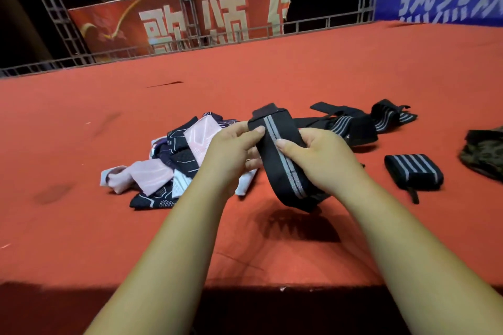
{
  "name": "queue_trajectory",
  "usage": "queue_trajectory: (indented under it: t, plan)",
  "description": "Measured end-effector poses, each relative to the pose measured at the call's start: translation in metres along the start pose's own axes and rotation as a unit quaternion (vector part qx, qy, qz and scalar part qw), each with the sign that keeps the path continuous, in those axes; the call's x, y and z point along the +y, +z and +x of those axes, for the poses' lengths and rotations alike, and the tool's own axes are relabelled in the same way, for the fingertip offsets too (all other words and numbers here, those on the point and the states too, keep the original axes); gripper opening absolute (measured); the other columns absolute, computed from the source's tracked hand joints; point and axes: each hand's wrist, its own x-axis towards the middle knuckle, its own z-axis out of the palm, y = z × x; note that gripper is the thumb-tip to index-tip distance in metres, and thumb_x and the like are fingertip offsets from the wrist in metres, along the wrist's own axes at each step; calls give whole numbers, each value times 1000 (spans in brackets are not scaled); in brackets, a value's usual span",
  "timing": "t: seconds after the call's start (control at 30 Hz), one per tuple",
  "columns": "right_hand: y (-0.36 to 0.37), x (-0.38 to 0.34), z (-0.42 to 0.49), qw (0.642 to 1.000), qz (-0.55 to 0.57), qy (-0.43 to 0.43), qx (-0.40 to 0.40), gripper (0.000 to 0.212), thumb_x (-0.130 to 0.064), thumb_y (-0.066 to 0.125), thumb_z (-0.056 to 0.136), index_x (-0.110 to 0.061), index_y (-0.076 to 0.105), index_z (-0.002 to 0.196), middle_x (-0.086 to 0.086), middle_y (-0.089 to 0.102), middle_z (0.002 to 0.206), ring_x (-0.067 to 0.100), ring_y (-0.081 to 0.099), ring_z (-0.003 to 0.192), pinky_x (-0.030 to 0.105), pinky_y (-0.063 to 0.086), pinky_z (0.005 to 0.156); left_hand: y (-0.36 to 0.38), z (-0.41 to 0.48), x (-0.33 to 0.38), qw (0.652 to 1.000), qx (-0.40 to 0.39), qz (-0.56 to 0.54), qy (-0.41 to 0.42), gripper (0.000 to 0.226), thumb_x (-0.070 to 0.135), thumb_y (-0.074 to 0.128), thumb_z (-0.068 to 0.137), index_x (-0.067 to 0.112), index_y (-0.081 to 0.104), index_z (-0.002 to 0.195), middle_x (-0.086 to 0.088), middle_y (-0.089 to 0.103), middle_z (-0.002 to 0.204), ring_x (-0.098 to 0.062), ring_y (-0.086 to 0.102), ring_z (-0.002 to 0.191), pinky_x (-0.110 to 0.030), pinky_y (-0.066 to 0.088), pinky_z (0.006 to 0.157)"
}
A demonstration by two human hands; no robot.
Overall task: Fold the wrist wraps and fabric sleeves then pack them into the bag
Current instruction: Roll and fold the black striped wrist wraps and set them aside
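I see the left hand [231, 147] pinching the far end of a black striped wrist wrap [283, 160]; the right hand [318, 155] curls round its middle, above the red carpet [272, 76] at centre; fabric sleeves [174, 166] heaped left; folded wrap [413, 171] and bag [484, 155] right.

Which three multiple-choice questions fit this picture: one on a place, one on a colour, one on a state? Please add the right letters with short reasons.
1. Where does the folded wrist wrap lie? A. right of the right hand B. at the far left edge C. on a chair
2. What colour is the surface? A. blue B. red C. green
3. Who holds the long striped wrap? A. both hands B. one hand only C. no hand
1 A: it lies alone right of the right hand. 2 B: the surface is red. 3 A: the left hand and right hand both pinch it.
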Motion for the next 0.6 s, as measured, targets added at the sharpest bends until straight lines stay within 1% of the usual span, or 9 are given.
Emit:
queue_trajectory:
  t: [0.07, 0.13, 0.27, 0.33, 0.4, 0.43, 0.5, 0.53, 0.6]
  plan:
    - [6, 2, 3, 997, 55, 14, -46, 33, -48, 65, 103, -17, 76, 98, -1, 80, 90, 20, 75, 86, 40, 57, 80, -4, 2, -5, 999, 25, 20, 8, 20, 22, 66, 104, 15, 75, 121, -13, 80, 116, -26, 76, 94, -42, 58, 79]
    - [9, 4, 3, 983, 135, 34, -121, 17, -38, 65, 105, -26, 76, 108, -11, 82, 98, 8, 77, 90, 32, 58, 82, -8, 7, -12, 998, 54, 20, 13, 17, 22, 66, 104, 20, 76, 118, -13, 79, 116, -24, 76, 90, -41, 58, 74]
    - [11, 15, 5, 973, 66, 38, -220, 17, -38, 65, 104, -37, 74, 119, -20, 80, 112, 5, 75, 106, 40, 55, 103, -17, 20, -27, 995, 97, 9, 11, 16, 18, 65, 104, 19, 73, 119, -14, 79, 110, -25, 77, 85, -48, 62, 72]
    - [15, 14, 9, 975, 54, 49, -210, 14, -36, 63, 105, -37, 77, 111, -19, 81, 105, 5, 76, 100, 40, 57, 99, -23, 26, -38, 993, 113, 10, 16, 18, 17, 66, 104, 19, 72, 120, -13, 78, 100, -22, 75, 80, -44, 65, 66]
    - [24, 10, 11, 972, 121, 65, -191, 19, -30, 61, 108, -28, 78, 103, -10, 82, 97, 11, 78, 88, 38, 60, 83, -29, 30, -49, 991, 127, 22, 20, 17, 19, 66, 104, 21, 71, 120, -4, 74, 88, -16, 70, 72, -35, 60, 59]
    - [29, 7, 11, 955, 206, 102, -189, 21, -25, 58, 109, -21, 78, 103, -3, 83, 93, 13, 78, 81, 33, 59, 72, -33, 33, -54, 991, 131, 27, 19, 17, 20, 66, 104, 23, 72, 119, -3, 73, 87, -16, 68, 69, -33, 57, 57]
    - [40, -3, 14, 870, 391, 213, -213, 24, -14, 54, 110, -8, 76, 115, 11, 82, 97, 19, 78, 75, 27, 60, 61, -39, 37, -58, 991, 131, 31, 12, 16, 22, 66, 104, 24, 72, 118, -10, 75, 91, -19, 66, 66, -33, 53, 56]
    - [45, -6, 15, 824, 452, 260, -222, 27, -12, 52, 109, -2, 73, 123, 16, 81, 103, 23, 78, 77, 29, 62, 62, -42, 37, -58, 991, 132, 33, 12, 16, 21, 65, 104, 22, 72, 118, -11, 75, 89, -19, 66, 63, -31, 52, 54]
    - [56, -6, 17, 757, 518, 315, -241, 35, -11, 50, 107, 2, 68, 134, 21, 76, 118, 28, 77, 88, 34, 66, 69, -47, 38, -57, 991, 130, 37, 12, 16, 19, 64, 105, 19, 71, 119, -7, 74, 86, -19, 64, 58, -29, 50, 48]
